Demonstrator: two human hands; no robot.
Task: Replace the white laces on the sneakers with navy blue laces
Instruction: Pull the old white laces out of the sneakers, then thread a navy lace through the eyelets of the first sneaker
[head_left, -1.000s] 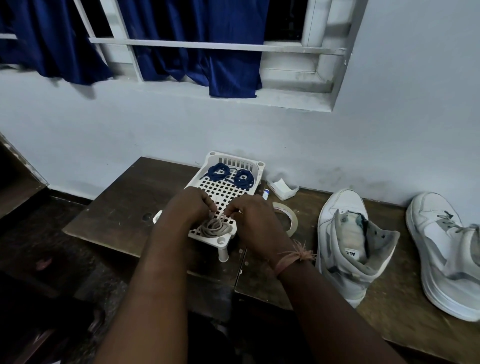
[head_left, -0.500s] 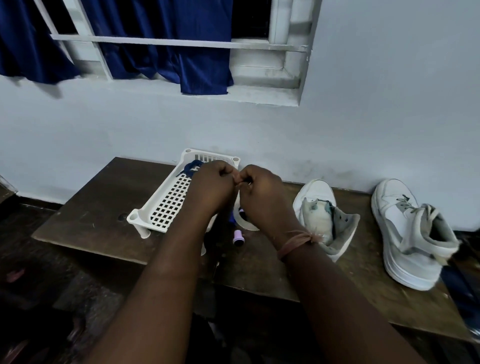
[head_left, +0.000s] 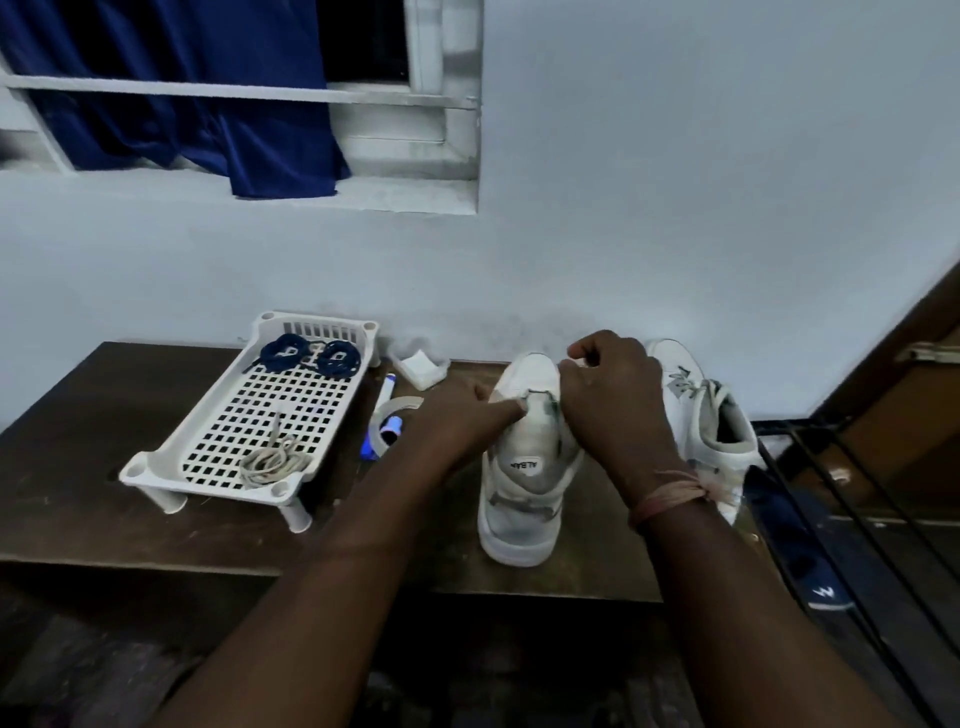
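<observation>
I see a dark wooden table (head_left: 130, 525), back edge against the wall. White perforated tray (head_left: 156, 462) stands on its legs at the left half, running from back edge toward front. Just right of it: clear tape roll (head_left: 387, 415) with a blue-capped marker (head_left: 384, 410) lying through it. Small white box (head_left: 423, 370) at the back edge beside the tray. Unlaced white sneaker (head_left: 519, 514) mid-right, heel near the front edge. Second white sneaker (head_left: 717, 426) at the right end, lace still in.

The sneaker's tongue label (head_left: 523, 466) reads "ALBAN", seen upside down.
</observation>
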